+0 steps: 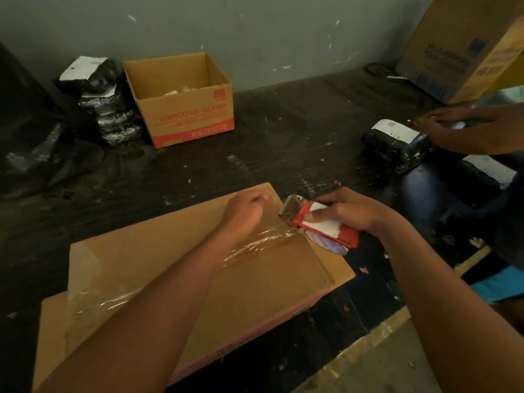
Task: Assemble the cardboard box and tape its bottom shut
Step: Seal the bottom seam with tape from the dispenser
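Cardboard box (181, 268), one, lower centre on dark scuffed bench (283, 131), clear tape (255, 245) across it. My right grip (348, 214) wraps the one red tape dispenser (314, 222); my left grip (243, 214) curled on the tape, can't tell if pinching. One open box (181, 103) upper left, one big box (465, 49) upper right; grey wall (255, 29).

Clear tape (255, 245) runs across the cardboard box (127, 251) to a red dispenser (298, 217).

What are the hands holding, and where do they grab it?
The right hand holds the tape dispenser, its grip round the red body behind the blade. The left hand rests curled on the box's tape, holding nothing.
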A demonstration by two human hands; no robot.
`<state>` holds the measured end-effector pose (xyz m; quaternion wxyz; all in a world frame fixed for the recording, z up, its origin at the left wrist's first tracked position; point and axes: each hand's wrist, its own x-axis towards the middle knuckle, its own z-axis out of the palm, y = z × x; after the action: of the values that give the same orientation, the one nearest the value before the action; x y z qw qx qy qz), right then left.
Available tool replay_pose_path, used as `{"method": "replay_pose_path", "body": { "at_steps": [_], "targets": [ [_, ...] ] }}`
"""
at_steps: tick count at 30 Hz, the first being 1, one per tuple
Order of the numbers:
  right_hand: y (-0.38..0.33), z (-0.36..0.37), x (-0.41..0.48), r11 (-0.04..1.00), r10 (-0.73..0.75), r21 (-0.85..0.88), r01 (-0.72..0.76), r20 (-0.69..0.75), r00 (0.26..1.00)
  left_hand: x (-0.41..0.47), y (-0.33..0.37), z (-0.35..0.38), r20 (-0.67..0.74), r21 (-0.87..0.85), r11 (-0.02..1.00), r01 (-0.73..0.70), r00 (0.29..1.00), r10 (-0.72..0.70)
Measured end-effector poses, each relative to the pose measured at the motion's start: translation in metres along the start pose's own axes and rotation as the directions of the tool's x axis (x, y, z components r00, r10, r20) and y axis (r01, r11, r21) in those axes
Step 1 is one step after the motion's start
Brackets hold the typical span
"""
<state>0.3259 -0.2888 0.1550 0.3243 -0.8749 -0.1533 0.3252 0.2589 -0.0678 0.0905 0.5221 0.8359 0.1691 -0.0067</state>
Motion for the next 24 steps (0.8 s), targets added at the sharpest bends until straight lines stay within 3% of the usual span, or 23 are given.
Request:
{"method": "replay_pose_path", "body": {
  "at_steps": [2,5,12,18,24],
  "targets": [
    [-0.003,0.0,0.006,1.0,-0.015,0.018,0.015,-0.002,1.0,0.009,0.018,-0.004,0.184,-0.236,0.953,0.191,0.972,-0.149],
    [-0.012,0.0,0.009,1.0,-0.017,0.023,0.017,-0.006,1.0,0.018,0.03,-0.01,0.364,-0.372,0.849,0.376,0.9,-0.239],
    [-0.018,0.003,0.015,0.997,0.0,0.08,0.004,-0.043,0.999,0.034,0.024,-0.026,0.434,-0.435,0.804,0.406,0.877,-0.208],
    [-0.021,0.012,0.022,0.99,0.041,0.134,-0.031,-0.075,0.996,0.047,0.02,-0.029,0.42,-0.312,0.898,0.309,0.893,-0.162],
    [-0.028,0.018,0.031,0.95,0.111,0.3,-0.085,-0.072,0.991,0.076,0.017,-0.027,0.281,-0.165,0.986,0.019,0.959,0.029]
  ]
}}
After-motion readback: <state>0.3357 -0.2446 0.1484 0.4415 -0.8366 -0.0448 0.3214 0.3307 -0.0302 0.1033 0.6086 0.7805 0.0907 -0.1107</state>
